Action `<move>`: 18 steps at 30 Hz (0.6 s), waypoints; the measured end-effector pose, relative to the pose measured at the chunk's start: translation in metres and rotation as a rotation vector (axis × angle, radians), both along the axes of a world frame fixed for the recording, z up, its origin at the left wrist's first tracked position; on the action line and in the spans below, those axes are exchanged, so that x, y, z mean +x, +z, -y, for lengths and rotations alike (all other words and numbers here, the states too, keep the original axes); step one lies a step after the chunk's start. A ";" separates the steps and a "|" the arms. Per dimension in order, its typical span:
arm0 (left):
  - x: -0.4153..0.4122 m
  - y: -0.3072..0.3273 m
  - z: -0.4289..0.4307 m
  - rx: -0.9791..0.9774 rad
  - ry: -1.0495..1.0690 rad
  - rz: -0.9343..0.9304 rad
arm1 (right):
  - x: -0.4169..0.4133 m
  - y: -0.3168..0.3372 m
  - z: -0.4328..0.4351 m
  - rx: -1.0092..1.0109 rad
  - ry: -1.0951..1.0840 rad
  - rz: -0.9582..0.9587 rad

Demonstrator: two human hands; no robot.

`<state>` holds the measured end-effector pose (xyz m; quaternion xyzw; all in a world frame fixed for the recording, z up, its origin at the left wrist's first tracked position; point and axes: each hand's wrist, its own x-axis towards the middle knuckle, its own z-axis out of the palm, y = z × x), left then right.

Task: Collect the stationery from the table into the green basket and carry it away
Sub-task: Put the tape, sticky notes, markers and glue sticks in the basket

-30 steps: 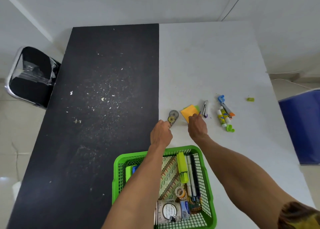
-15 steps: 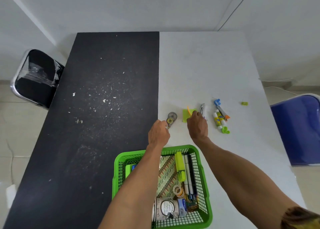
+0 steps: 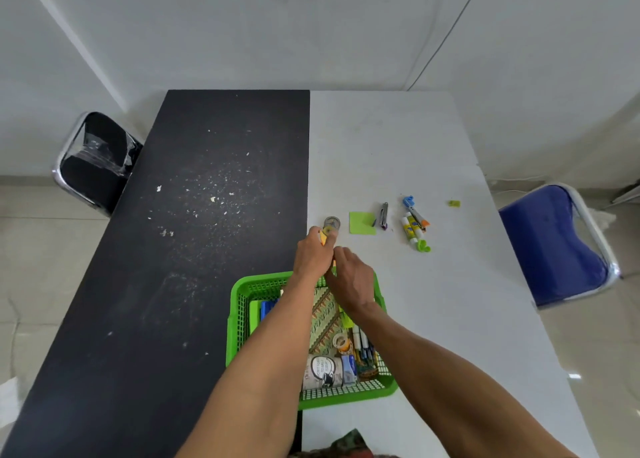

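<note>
Two hands meet at the far rim of the green basket (image 3: 237, 319), which sits on the table (image 3: 398, 146) at the near edge, straddling its black and white halves. The left hand (image 3: 311, 255) reaches just past the rim, thumb and forefinger curled and pinching an orange note pad (image 3: 323, 239); a sliver of the same orange shows lower down where the two hands touch. Just beyond those fingertips a round tape roller (image 3: 331, 223) lies on the white half, almost touching them. The right hand (image 3: 351, 284) hangs over the rim with its fingers bent down and tucked against the left; whether it grips anything cannot be told. Farther right lie a green note (image 3: 362, 223), a small grey tool (image 3: 383, 215), a glue stick (image 3: 410, 229) with a yellow and blue label too small to read, and a blue and orange pen (image 3: 415, 213). Inside the basket, a tin (image 3: 323, 371) carries a round black-printed label whose words are not legible, beside a patterned booklet (image 3: 325, 314) and several pens (image 3: 362, 345).
</note>
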<state>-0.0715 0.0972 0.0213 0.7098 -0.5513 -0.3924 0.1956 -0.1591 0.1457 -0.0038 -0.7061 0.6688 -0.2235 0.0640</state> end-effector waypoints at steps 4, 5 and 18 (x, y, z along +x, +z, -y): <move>0.014 0.005 -0.020 0.007 0.011 0.056 | 0.000 -0.012 -0.022 -0.057 0.133 0.036; 0.018 0.005 -0.024 0.021 0.034 0.066 | -0.001 -0.014 -0.024 -0.054 0.164 0.049; 0.051 -0.001 -0.047 0.194 0.226 -0.009 | 0.006 -0.007 -0.025 0.678 -0.266 1.179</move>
